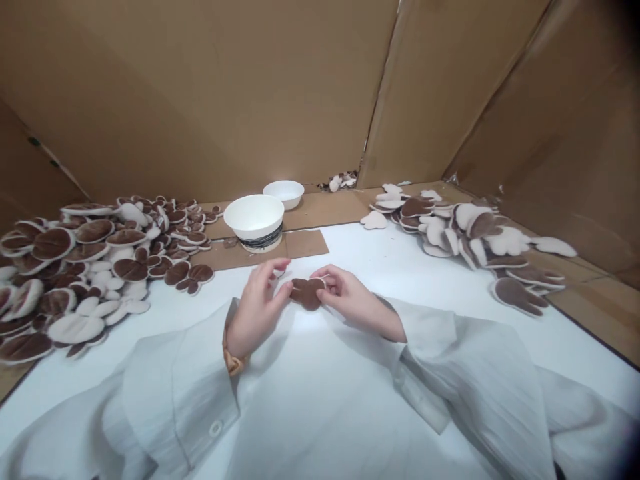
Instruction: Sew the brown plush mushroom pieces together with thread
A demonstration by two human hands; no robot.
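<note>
A small brown fabric cutout [309, 293] with rounded lobes and a pale edge is held between my two hands, just above the white table. My right hand [345, 293] pinches its right end between thumb and fingers. At the left end, the thumb of my left hand [260, 303] presses on the piece, with the index finger raised apart from it. A small dark spot shows near that index fingertip, too small to make out. The other fingers of my left hand are partly hidden.
On the left lies a large heap of brown-and-cream plush pieces [95, 233]. A second pile of similar pieces [465, 230] is at the right. Behind my hands stand a white bowl with a black-wrapped base [254, 213] and another white bowl [284, 193]. Cardboard walls [200, 87] surround the table [340, 247].
</note>
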